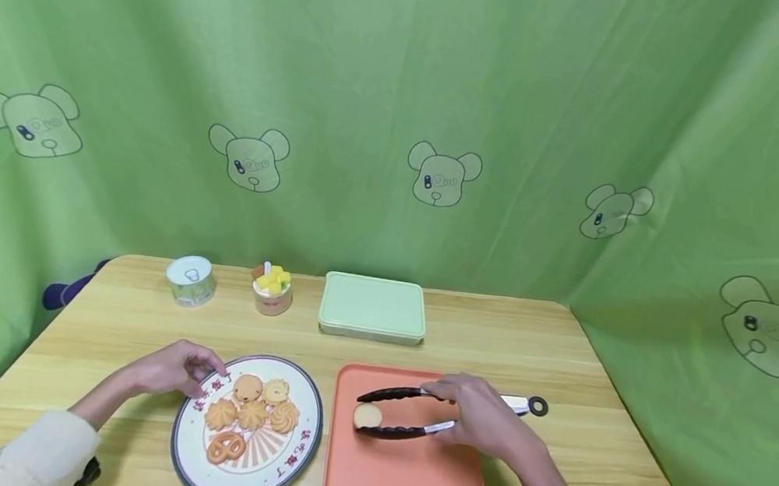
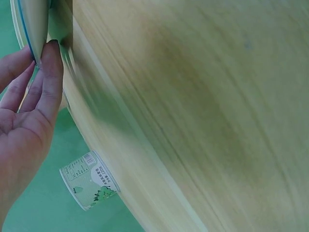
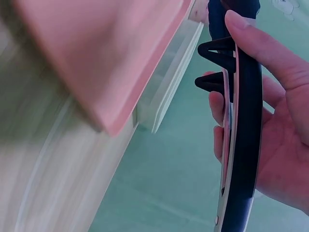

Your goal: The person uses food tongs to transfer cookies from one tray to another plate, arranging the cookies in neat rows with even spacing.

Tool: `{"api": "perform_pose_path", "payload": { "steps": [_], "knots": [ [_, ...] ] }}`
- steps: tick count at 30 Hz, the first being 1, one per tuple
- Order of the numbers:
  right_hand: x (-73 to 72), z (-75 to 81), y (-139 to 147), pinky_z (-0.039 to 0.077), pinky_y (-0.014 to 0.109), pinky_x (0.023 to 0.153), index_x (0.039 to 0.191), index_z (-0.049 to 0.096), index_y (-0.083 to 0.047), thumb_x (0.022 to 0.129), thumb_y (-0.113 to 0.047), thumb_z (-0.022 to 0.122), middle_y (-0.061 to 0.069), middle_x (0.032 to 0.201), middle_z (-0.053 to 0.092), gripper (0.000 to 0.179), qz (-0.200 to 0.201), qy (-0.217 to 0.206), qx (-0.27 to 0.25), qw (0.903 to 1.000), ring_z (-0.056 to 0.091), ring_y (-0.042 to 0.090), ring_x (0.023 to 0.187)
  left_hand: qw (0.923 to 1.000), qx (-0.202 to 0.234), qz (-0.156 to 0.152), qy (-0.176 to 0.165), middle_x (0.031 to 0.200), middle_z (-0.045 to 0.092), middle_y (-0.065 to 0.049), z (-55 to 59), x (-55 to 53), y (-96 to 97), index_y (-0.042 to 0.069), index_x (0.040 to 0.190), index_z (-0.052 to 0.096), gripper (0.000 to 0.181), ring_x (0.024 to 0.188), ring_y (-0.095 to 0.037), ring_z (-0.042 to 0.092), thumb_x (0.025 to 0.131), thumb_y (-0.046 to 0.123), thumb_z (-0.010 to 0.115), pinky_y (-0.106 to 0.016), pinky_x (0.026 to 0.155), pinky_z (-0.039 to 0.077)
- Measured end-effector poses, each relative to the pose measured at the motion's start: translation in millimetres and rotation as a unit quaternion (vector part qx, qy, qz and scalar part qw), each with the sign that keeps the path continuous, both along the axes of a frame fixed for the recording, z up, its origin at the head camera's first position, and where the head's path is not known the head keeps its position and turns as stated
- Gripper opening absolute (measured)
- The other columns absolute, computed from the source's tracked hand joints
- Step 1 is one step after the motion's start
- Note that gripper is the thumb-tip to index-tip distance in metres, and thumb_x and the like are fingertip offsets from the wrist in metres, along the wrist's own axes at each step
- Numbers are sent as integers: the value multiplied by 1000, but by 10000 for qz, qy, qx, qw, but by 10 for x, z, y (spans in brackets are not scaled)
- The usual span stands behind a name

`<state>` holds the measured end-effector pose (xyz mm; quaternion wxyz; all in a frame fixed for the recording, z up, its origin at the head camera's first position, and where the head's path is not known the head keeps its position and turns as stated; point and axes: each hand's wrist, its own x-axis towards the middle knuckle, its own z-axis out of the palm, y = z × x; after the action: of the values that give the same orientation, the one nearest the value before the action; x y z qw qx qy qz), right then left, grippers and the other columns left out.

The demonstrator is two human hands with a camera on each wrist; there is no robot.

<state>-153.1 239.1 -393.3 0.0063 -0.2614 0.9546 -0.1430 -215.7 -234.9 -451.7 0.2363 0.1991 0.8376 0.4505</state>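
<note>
My left hand (image 1: 182, 368) is at the upper left rim of a white plate (image 1: 199, 469) with a dark blue edge. In the left wrist view, the thumb and fingertips pinch the plate's edge (image 2: 36, 24). Several cookies (image 1: 251, 415) and a pretzel (image 1: 226, 448) lie on the plate. My right hand (image 1: 475, 414) grips metal tongs (image 1: 391, 432) with black tips over a salmon-pink tray (image 1: 401, 483). Between the tips, against the lower one, is a small round cookie (image 1: 367, 416). The right wrist view shows the fingers wrapped around the tongs' handle (image 3: 247, 130).
Along the back of the wooden table (image 1: 535, 335) stand a tin can (image 1: 191, 283), a small cup with yellow topping (image 1: 273, 298) and a light green lidded box (image 1: 374, 308). A green curtain (image 1: 350, 216) hangs behind and at both sides.
</note>
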Motion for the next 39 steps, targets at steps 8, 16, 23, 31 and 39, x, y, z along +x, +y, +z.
{"api": "perform_pose_path", "payload": {
  "steps": [8, 16, 23, 31, 39],
  "knots": [
    [-88, -19, -253, 52, 45, 91, 120, 65, -10, 67, -25, 84, 8, 117, 67, 58, 340, -30, -53, 9994, 62, 29, 110, 10000, 77, -19, 2, 107, 66, -21, -24, 8, -8, -4, 110, 63, 43, 91, -23, 62, 68, -4, 71, -27, 76, 55],
    [-160, 9, -583, 53, 40, 89, 121, 65, -13, 67, -25, 84, 5, 117, 67, 59, 613, -169, -77, 9980, 62, 24, 107, 9999, 85, -51, 16, 104, 66, -20, -24, -4, -1, -6, 110, 62, 43, 89, -23, 62, 68, -4, 70, -25, 73, 56],
    [-183, -22, -830, 53, 35, 90, 121, 65, -17, 66, -23, 85, -1, 115, 68, 58, 848, -345, -102, 9957, 62, 19, 108, 9999, 92, -58, 57, 103, 66, -20, -17, -1, -5, -6, 110, 62, 43, 88, -21, 62, 68, -4, 70, -25, 72, 56],
    [-146, -116, -1040, 51, 30, 93, 120, 66, -16, 66, -29, 85, -4, 112, 69, 58, 1166, -68, 78, 9931, 61, 13, 105, 10000, 58, -19, 70, 102, 66, -18, -34, -8, -7, -6, 110, 63, 43, 88, -22, 61, 68, -4, 70, -26, 72, 56],
    [-88, -160, -1215, 48, 29, 97, 124, 63, -19, 64, -37, 84, -6, 117, 68, 66, 1176, -69, 404, 9922, 59, 13, 109, 9999, 126, -32, 35, 103, 66, -19, -47, -4, -12, -6, 110, 62, 43, 89, -22, 61, 68, -4, 70, -25, 72, 56]
  ]
}}
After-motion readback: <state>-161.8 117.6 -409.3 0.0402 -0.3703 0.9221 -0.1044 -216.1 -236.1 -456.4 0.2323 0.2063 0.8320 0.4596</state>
